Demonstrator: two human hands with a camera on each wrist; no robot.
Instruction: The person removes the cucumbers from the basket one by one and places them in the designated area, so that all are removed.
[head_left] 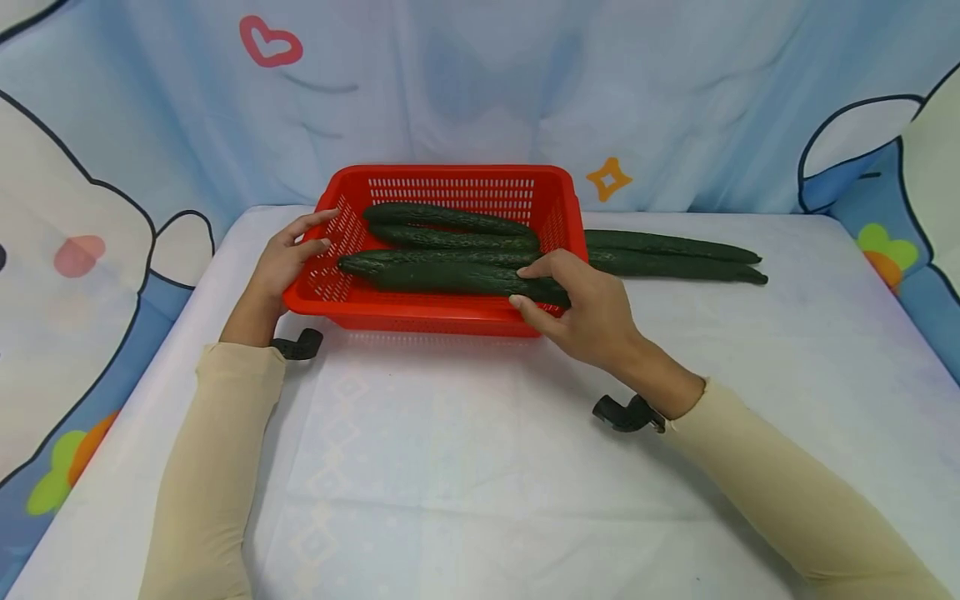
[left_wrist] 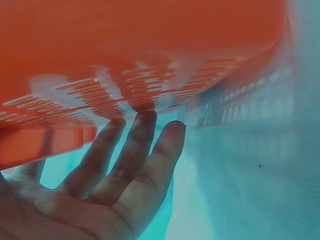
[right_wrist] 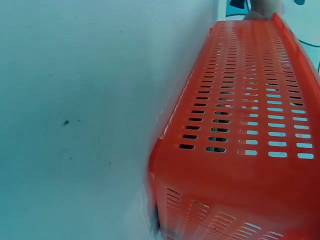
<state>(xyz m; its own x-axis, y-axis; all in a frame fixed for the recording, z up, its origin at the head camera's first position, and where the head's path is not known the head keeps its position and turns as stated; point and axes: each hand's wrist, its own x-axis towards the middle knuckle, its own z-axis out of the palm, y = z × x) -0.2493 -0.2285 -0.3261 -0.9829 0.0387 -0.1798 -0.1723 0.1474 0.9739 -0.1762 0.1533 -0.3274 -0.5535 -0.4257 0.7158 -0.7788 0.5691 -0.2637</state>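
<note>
You seem to be at the step of handling the front cucumber [head_left: 465, 281] at the red basket [head_left: 442, 319]; whether it is going in or coming out, one cannot tell. Your right hand [head_left: 592, 312] pinches its right end between thumb and fingers, while your left hand [head_left: 281, 262] grips the basket's left end, thumb over the rim and fingers against the outer wall. Three other cucumbers [head_left: 450, 218] lie inside, and two loose cucumbers [head_left: 678, 265] on the table, just right of it. The next move likely calls for a steady basket and a gentle pinch. White cloth [head_left: 450, 467] covers the table; a pale-blue cartoon curtain [head_left: 487, 92] hangs behind
</note>
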